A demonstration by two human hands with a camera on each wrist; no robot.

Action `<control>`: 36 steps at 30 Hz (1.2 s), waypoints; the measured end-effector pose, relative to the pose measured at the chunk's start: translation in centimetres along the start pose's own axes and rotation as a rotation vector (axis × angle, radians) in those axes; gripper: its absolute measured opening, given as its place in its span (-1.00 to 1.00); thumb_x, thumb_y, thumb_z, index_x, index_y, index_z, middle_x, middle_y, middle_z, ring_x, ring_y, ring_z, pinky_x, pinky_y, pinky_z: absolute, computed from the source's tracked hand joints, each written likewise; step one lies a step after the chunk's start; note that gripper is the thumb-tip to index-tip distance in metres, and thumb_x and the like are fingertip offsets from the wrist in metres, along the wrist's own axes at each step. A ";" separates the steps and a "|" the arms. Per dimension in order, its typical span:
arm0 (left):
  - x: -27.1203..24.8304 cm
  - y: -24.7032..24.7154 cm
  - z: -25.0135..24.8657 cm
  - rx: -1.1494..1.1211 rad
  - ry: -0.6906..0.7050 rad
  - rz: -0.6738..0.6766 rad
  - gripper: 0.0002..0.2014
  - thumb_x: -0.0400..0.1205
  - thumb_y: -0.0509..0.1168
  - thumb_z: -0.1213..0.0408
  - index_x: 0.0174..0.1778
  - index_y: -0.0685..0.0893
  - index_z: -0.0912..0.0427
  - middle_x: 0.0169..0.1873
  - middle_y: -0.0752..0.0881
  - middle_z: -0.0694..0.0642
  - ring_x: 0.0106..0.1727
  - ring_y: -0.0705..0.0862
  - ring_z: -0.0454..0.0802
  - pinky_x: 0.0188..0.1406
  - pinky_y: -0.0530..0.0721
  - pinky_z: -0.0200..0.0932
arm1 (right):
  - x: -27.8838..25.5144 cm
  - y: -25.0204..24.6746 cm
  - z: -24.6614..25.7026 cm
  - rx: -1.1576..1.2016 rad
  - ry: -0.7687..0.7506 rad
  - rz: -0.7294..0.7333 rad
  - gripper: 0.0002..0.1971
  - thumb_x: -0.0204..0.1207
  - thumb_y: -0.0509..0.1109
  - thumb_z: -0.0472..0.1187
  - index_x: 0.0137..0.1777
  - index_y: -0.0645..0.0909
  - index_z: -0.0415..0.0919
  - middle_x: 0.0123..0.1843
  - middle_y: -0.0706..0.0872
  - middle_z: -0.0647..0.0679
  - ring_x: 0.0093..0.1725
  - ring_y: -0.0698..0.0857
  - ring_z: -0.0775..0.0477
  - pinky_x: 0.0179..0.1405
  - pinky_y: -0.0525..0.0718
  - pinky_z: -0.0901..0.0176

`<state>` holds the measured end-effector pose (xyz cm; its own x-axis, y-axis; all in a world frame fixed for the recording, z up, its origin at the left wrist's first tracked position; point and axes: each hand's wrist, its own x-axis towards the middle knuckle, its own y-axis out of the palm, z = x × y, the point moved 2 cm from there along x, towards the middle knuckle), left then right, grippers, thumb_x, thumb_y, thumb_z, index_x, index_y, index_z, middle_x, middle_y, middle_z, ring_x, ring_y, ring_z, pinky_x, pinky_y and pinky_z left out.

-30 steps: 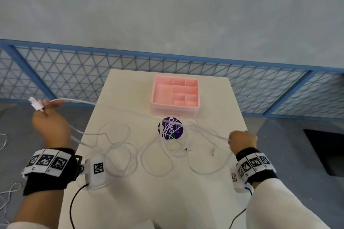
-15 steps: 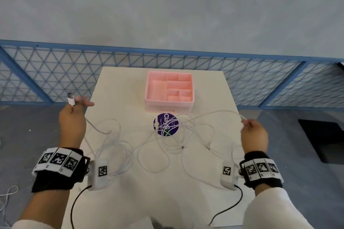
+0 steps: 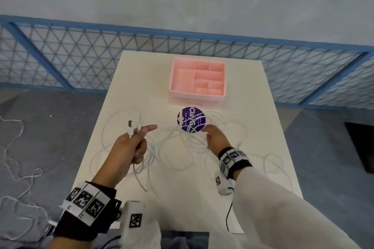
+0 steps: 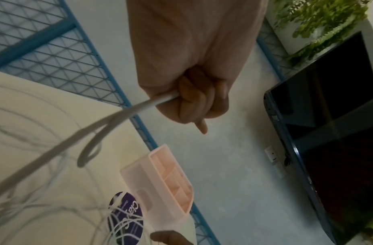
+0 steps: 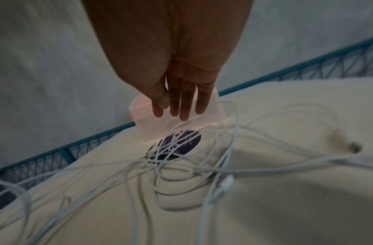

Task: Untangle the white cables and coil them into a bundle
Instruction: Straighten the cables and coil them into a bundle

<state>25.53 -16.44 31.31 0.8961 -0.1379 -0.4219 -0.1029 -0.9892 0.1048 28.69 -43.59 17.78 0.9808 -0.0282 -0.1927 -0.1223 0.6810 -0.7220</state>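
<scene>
White cables (image 3: 182,147) lie in tangled loops across the middle of the cream table (image 3: 141,70). My left hand (image 3: 131,145) grips two cable ends; a USB plug (image 3: 131,127) and a slimmer plug (image 3: 140,125) stick up above the fist, index finger pointing out. In the left wrist view the fingers (image 4: 194,101) curl round the cable (image 4: 110,121). My right hand (image 3: 214,137) hovers over the tangle beside a purple round sticker (image 3: 191,119), with straight fingers (image 5: 181,102) holding nothing. Cable loops (image 5: 181,165) and a loose plug (image 5: 225,184) lie under it.
A pink compartment tray (image 3: 197,81) stands at the back middle of the table. A blue mesh fence (image 3: 81,54) runs behind it. More white cord (image 3: 16,157) lies on the grey floor at left. A dark screen (image 4: 332,124) stands to one side.
My right hand has let go of its cable and moved left to the tangle by the sticker. My left hand came in over the table, now holding two plug ends.
</scene>
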 end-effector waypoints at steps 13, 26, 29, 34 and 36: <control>-2.5 -5.6 2.1 0.096 -0.035 -0.193 -0.60 0.73 0.03 0.04 0.03 0.77 0.09 -0.67 0.33 -0.01 -0.61 0.18 -0.10 -0.66 0.20 -0.35 | 5.5 4.4 -0.3 -0.504 0.292 0.095 -0.75 0.56 0.16 -0.32 0.18 0.54 -0.27 0.19 0.70 -0.22 0.17 0.66 -0.26 0.19 0.60 -0.02; 0.5 0.6 -4.1 0.133 0.248 -0.034 -0.59 0.74 0.00 0.03 0.02 0.75 0.07 -0.61 0.53 -0.02 -0.62 0.28 -0.15 -0.58 0.24 -0.31 | -0.2 -7.9 10.0 -0.340 -0.105 0.140 -0.60 0.43 0.20 -0.49 0.20 0.67 -0.23 0.14 0.76 -0.23 0.14 0.69 -0.20 0.15 0.59 0.15; 1.0 2.7 -5.5 0.156 0.312 0.027 -0.59 0.73 -0.01 0.02 0.01 0.75 0.04 -0.52 0.61 -0.06 -0.62 0.34 -0.13 -0.57 0.31 -0.32 | -2.1 -9.3 10.8 -0.672 -0.077 0.124 -0.82 0.48 0.34 -0.25 0.00 0.73 -0.20 0.00 0.76 -0.15 0.04 0.68 -0.20 -0.11 0.49 0.14; 1.5 4.9 -7.0 0.219 0.381 0.073 -0.60 0.75 -0.02 0.05 -0.02 0.75 0.01 -0.29 0.68 -0.04 -0.59 0.37 -0.15 -0.53 0.35 -0.34 | -4.1 -12.3 12.6 -0.192 -0.120 0.204 -0.81 0.51 0.40 -0.07 -0.27 0.75 -0.08 -0.26 0.63 0.04 -0.19 0.61 -0.01 -0.11 0.51 0.08; 1.6 5.7 -7.5 0.224 0.400 0.082 -0.61 0.76 -0.02 0.05 0.08 0.72 0.04 -0.05 0.73 0.07 -0.46 0.53 -0.17 -0.38 0.52 -0.40 | -5.0 -14.2 15.1 0.184 -0.208 0.006 -0.74 0.62 0.27 -0.16 -0.30 0.66 -0.02 -0.35 0.62 0.06 -0.30 0.66 -0.03 -0.11 0.64 0.02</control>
<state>29.60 -21.86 38.04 0.9726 -0.2298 -0.0356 -0.2322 -0.9683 -0.0927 27.84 -42.06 39.02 0.9925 0.1144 -0.0420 -0.1173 0.8029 -0.5844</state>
